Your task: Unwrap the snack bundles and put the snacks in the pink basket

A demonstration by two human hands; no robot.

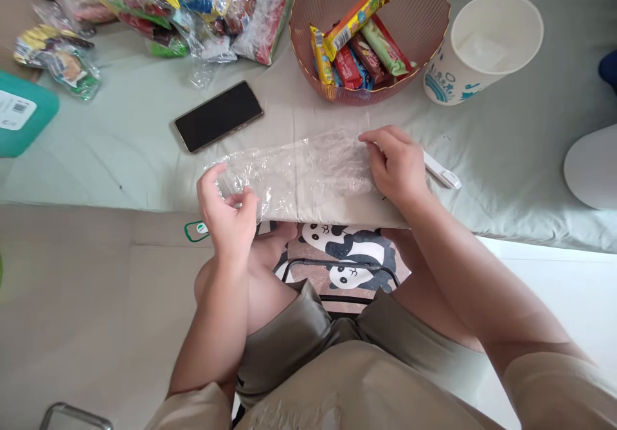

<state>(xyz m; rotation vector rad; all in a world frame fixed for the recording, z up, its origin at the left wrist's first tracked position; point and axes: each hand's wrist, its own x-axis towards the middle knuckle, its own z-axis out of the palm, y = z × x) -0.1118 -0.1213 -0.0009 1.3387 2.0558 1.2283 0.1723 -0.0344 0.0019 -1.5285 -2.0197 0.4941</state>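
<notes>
A crinkled clear plastic bag (pixel 294 176) lies stretched out along the front edge of the table. My left hand (pixel 226 208) curls round its left end, with the film between the thumb and fingers. At the other end, the fingertips of my right hand (pixel 398 160) grip the film by its upper right corner. A slim white tool (pixel 442 171), perhaps a box cutter, sticks out from behind my right hand. Just beyond the bag stands a pink ribbed bowl (pixel 308 63) with several wrapped snack bars (pixel 354 28) in it.
A black phone (pixel 219 116) lies behind the bag. Packaged snacks (pixel 193 12) are heaped at the back left, near a green container (pixel 24 115). On the right are a paper tub (pixel 486 44) with clear film inside and a white rounded object (pixel 595 166). The cloth-covered table (pixel 120 166) ends above my knees.
</notes>
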